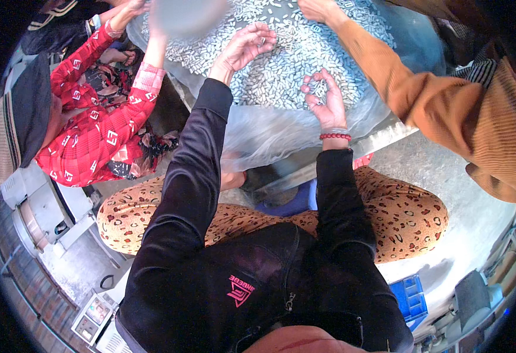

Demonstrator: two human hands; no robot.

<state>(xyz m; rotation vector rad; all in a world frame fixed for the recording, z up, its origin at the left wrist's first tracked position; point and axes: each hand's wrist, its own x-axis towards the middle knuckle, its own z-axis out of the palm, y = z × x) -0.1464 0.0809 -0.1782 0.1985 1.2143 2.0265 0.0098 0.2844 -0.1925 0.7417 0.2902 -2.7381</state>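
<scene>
A broad heap of small white, pellet-like pieces covers the table in front of me; their exact kind is too small to tell. Over the heap's middle, my left hand has its fingers curled, with what looks like one piece at the fingertips. My right hand, with a red bead bracelet at its wrist, is cupped palm up near the heap's right front edge. Several of the white pieces lie in its palm and curled fingers.
Clear plastic sheeting hangs over the table edge. At left, a person in a red sleeve holds a blurred, pale round object. From the right, another person's orange sleeve reaches over the heap. A blue crate stands behind me.
</scene>
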